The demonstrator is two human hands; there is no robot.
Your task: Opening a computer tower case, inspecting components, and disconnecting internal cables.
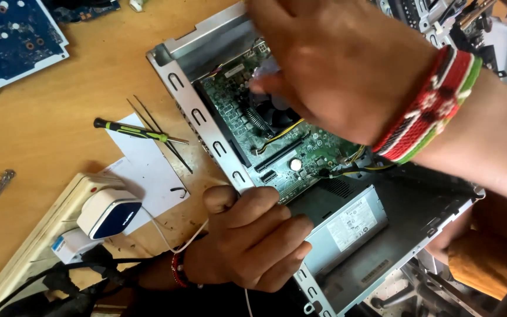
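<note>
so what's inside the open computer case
A green motherboard, yellow cables and a grey power supply sit in the computer case. The right hand covers the board's upper part.

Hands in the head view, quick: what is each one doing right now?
Left hand: curled on the edge of the open computer case, bracing it.
Right hand: fingers down inside over the motherboard; blurred, any hold cannot be told.

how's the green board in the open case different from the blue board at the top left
The green board sits inside the metal case, wired up with yellow cables, partly covered by the right hand. The blue board lies bare and loose on the wooden table, with no hand near it. Both are populated circuit boards.
</note>
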